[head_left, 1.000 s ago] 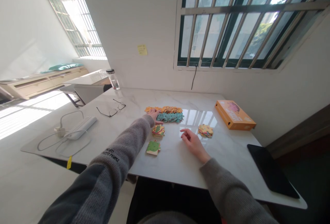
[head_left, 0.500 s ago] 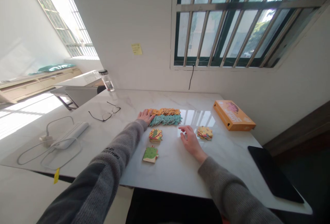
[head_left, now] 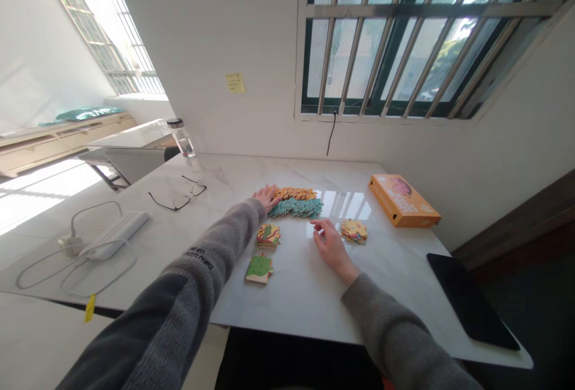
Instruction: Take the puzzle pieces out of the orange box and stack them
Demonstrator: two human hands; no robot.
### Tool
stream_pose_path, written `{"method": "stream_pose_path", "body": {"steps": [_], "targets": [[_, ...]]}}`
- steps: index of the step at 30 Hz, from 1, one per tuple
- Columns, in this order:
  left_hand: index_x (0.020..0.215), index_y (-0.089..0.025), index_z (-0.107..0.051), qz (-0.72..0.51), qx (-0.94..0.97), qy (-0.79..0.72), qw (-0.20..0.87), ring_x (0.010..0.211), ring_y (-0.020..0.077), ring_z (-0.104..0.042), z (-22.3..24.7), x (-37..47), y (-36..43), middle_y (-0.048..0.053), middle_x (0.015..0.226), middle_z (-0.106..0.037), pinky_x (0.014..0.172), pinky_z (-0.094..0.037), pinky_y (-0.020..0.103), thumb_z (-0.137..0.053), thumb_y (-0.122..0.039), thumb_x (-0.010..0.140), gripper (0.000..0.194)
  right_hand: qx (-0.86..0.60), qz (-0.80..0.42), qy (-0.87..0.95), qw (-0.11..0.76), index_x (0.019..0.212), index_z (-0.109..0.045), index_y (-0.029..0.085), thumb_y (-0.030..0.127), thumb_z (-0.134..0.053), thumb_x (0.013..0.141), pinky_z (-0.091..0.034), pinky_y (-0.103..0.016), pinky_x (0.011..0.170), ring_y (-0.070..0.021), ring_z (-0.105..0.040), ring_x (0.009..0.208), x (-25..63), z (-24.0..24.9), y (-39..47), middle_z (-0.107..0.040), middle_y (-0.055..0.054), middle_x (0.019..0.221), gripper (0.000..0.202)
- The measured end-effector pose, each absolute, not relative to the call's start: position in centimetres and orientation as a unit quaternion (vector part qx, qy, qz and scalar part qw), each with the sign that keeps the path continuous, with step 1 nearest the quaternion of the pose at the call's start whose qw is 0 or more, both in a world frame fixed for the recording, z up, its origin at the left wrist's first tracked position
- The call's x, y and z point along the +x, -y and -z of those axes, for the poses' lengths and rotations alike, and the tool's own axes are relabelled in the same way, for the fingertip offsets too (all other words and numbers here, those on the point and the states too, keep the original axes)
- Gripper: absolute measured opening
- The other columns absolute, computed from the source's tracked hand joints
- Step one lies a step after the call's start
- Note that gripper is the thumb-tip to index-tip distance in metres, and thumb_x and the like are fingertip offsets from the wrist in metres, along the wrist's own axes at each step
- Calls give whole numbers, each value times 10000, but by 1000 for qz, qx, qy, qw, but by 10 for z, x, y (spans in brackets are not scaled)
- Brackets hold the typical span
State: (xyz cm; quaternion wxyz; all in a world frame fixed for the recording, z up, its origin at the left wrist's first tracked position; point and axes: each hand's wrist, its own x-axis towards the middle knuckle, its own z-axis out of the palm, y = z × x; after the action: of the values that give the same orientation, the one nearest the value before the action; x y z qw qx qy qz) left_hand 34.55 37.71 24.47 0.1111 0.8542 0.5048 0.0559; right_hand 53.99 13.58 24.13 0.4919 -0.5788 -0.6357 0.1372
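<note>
My left hand (head_left: 266, 196) lies flat with its fingers stretched out. It touches the left end of two spread rows of puzzle pieces: an orange row (head_left: 296, 194) at the back and a teal row (head_left: 296, 208) in front. My right hand (head_left: 330, 243) rests on the table, fingers loosely bent and apart, holding nothing. Just right of it sits a stack of yellow puzzle pieces (head_left: 354, 230). Between my forearms are a red, yellow and green patterned stack (head_left: 268, 236) and, nearer me, a green stack (head_left: 259, 269).
On the white table (head_left: 305, 300), an orange box (head_left: 404, 201) lies back right and a black tablet-like slab (head_left: 471, 300) at the right edge. Glasses (head_left: 182, 199), a power strip (head_left: 114, 234) with cable, and a bottle (head_left: 182, 138) are on the left.
My left hand has moved right, and the orange and teal rows have shifted right with it, bunching closer together. My right hand has stayed in place. The view has turned slightly.
</note>
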Motion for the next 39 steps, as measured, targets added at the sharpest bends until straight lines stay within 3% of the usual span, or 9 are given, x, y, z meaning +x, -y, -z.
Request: {"method": "stream_pose_path", "body": {"steps": [4, 10, 15, 18, 21, 23, 27, 31, 39], "targets": [[1562, -211, -127, -141, 830, -520, 145, 1464, 368, -245, -253, 336, -367, 177, 1627, -146, 1148, -260, 511, -330, -593, 951, 749, -574, -148, 630, 501, 1094, -630, 202, 191, -477, 874, -509, -356, 784, -213, -584, 919, 539, -242, -133, -582, -76, 972, 268], [1435, -206, -421, -220, 881, -399, 124, 1288, 341, -422, -270, 305, -315, 152, 1385, -432, 1087, -372, 516, -520, -539, 872, 662, -542, -306, 553, 554, 1191, -598, 228, 354, -544, 899, -506, -418, 957, -229, -594, 1117, 525, -238, -123, -623, -94, 1169, 323], [1460, -191, -357, -175, 898, -360, 182, 970, 262, -595, -272, 262, -272, 113, 1136, -580, 929, -489, 441, -637, -561, 781, 822, -484, -492, 482, 540, 1301, -541, 269, 459, -527, 921, -479, -446, 1021, -237, -572, 1225, 503, -238, -116, -577, -100, 1357, 425], [1427, -173, -376, -142, 890, -393, 184, 981, 272, -595, -263, 238, -257, 96, 1070, -633, 924, -475, 436, -687, -545, 738, 842, -539, -371, 590, 474, 1293, -564, 234, 379, -532, 918, -442, -471, 1035, -258, -538, 1221, 493, -239, -121, -590, -118, 1315, 404], [1339, -183, -468, -132, 879, -435, 148, 1122, 322, -544, -250, 225, -246, 113, 1180, -616, 981, -427, 476, -740, -530, 683, 791, -601, -165, 695, 359, 1224, -619, 193, 299, -616, 856, -384, -489, 1038, -298, -477, 1200, 484, -240, -132, -601, -133, 1218, 383], [1298, -196, -502, -139, 870, -454, 133, 1182, 333, -508, -243, 223, -240, 119, 1263, -577, 1000, -407, 486, -737, -534, 689, 735, -621, -100, 721, 290, 1166, -650, 199, 311, -661, 830, -375, -474, 1004, -301, -473, 1158, 479, -241, -139, -593, -123, 1168, 354], [1255, -232, -536, -153, 863, -462, 132, 1229, 318, -470, -238, 226, -237, 96, 1314, -543, 1030, -374, 480, -726, -527, 717, 642, -642, -87, 721, 244, 1109, -663, 228, 370, -702, 815, -351, -435, 970, -275, -484, 1114, 471, -243, -149, -577, -87, 1122, 329], [1207, -261, -578, -155, 866, -456, 135, 1221, 307, -469, -238, 228, -240, 70, 1294, -547, 1044, -351, 481, -747, -522, 703, 592, -642, -93, 722, 241, 1127, -639, 217, 419, -741, 779, -331, -422, 964, -276, -478, 1127, 465, -243, -153, -572, -84, 1144, 415], [1215, -270, -618, -171, 865, -455, 127, 1214, 310, -474, -233, 224, -247, 71, 1271, -560, 1035, -361, 479, -737, -529, 720, 571, -658, -64, 710, 242, 1044, -644, 200, 442, -714, 813, -324, -428, 943, -279, -492, 1102, 449, -239, -165, -600, -86, 1124, 342]]}}
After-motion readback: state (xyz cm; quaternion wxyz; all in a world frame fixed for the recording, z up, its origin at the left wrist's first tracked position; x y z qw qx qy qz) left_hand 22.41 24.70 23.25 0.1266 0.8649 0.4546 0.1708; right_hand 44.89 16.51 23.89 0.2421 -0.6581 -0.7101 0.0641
